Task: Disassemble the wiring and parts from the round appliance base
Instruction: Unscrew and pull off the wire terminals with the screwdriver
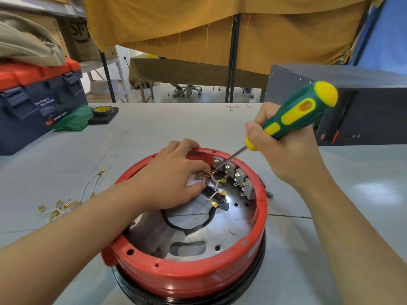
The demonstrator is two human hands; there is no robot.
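Can't really see what the left hand [174, 181] is pinching inside the red base [187, 276], its fingertips cover it, but it looks like a white wire [214, 183] by the terminals. The base sits mid-table [154, 128], its bottom edge cut off. The right hand [284, 150] is wrapped around one green-yellow screwdriver [297, 113], tip on the first of four grey switch blocks [233, 175]. A loose bunch of pulled wires [66, 203] lies left of the base, too tangled to count. One toolbox [39, 102] is far left.
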